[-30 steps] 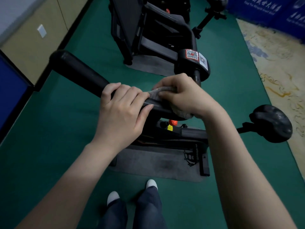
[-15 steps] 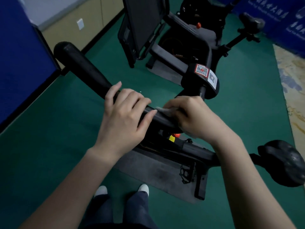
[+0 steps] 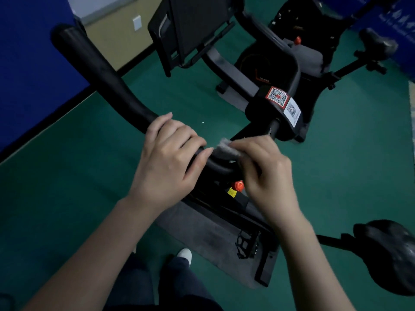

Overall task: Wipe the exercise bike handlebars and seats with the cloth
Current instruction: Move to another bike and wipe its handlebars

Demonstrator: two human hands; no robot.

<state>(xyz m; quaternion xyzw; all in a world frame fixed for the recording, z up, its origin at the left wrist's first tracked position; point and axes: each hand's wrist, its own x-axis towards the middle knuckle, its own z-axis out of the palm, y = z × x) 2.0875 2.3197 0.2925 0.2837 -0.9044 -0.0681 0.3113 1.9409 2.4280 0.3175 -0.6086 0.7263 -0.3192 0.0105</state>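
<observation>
Holding the handlebar (image 3: 107,84) steady, my left hand (image 3: 166,162) stays curled over it. Just beside it the cloth (image 3: 224,148) rests on the bar's centre, pinched by my right hand (image 3: 265,173), which has unwrapped from the bar. The centre seems done.

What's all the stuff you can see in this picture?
handlebar: one, black, across the middle
cloth: one, grey-white, on the handlebar's middle
QR stickers: two, red-edged and white, beyond the hands
knob: one, red-orange, under the handlebar
seat: one, black, lower right
second bike: one, black, behind
mat: one, grey, under the near bike
floor: one, green, all around
shoe: one, white, bottom middle
left hand: one, grips the handlebar
right hand: one, pinches the cloth
</observation>
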